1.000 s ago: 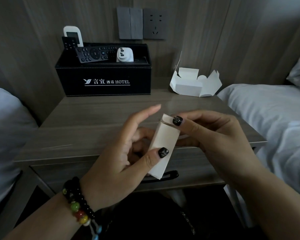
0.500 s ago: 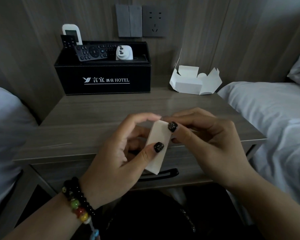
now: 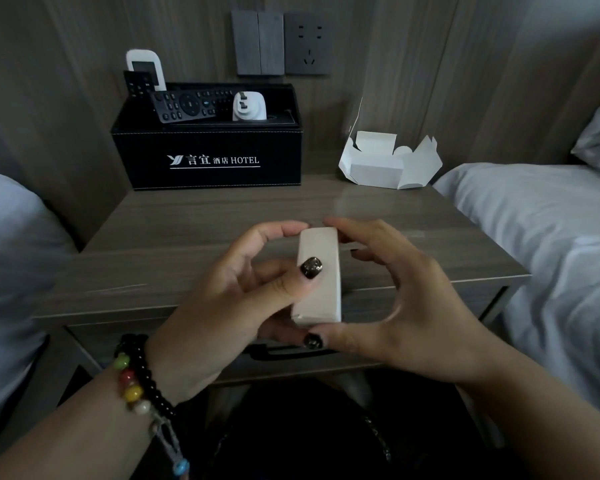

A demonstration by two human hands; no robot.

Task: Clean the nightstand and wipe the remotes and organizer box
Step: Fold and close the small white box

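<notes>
Both hands hold a small white carton (image 3: 321,282) above the front edge of the grey wooden nightstand (image 3: 194,237). My left hand (image 3: 236,296) grips it with the thumb across its front and a fingertip on its top. My right hand (image 3: 402,296) pinches it between fingertips at the top and the thumb under its bottom end. At the back left stands the black organizer box (image 3: 215,157) marked HOTEL. It holds a black remote (image 3: 191,105), a smaller black remote (image 3: 137,84), a white remote (image 3: 146,65) and a white plug adapter (image 3: 249,106).
An opened white cardboard box (image 3: 388,164) lies at the nightstand's back right. Beds with pale bedding flank it on the left (image 3: 11,258) and right (image 3: 551,244). A switch and socket (image 3: 281,43) sit on the wall panel. A drawer handle (image 3: 284,351) shows below my hands.
The carton's top flap was open and is now shut. My right hand has moved from the flap to spanning the carton's two ends, and the carton now stands more upright.
</notes>
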